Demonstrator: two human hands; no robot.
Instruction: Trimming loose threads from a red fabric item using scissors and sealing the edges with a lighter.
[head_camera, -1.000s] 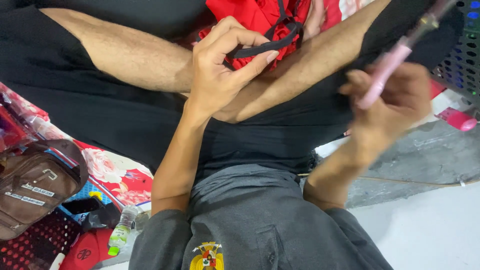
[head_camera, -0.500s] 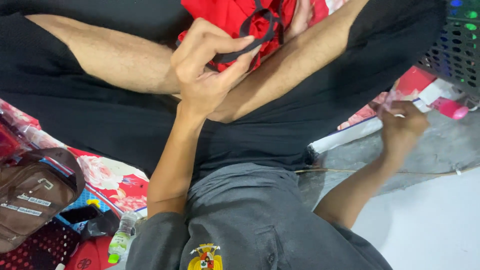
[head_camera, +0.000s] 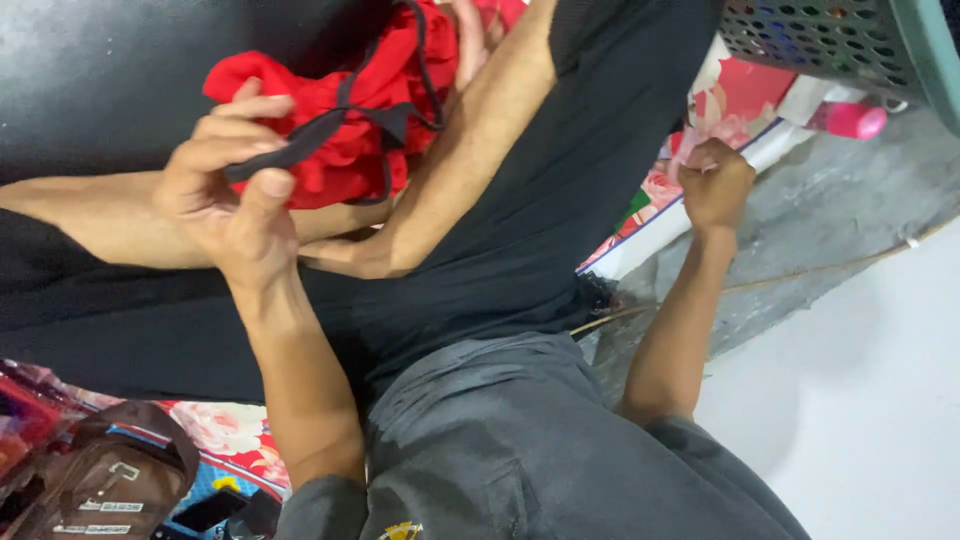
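My left hand (head_camera: 225, 205) pinches a black strap (head_camera: 300, 145) between thumb and fingers. The strap belongs to a red garment (head_camera: 350, 100) bunched over crossed bare legs (head_camera: 440, 190) in black shorts. My right hand (head_camera: 715, 185) is stretched out to the right in a closed fist, pressed on the edge of a floral mat (head_camera: 660, 190). Nothing shows in that fist. A pink object (head_camera: 848, 120) lies just beyond it, under a dark perforated basket (head_camera: 830, 40).
A brown bag (head_camera: 95, 480) and small dark items sit on the floral mat at the lower left. Grey concrete floor (head_camera: 800, 230) and a white surface (head_camera: 880, 400) lie to the right. A thin cord (head_camera: 800, 272) runs across the concrete.
My right hand held a pink stick-like tool up in the air, then dropped to the mat; the tool is no longer seen. My left hand kept its grip on the strap and shifted left.
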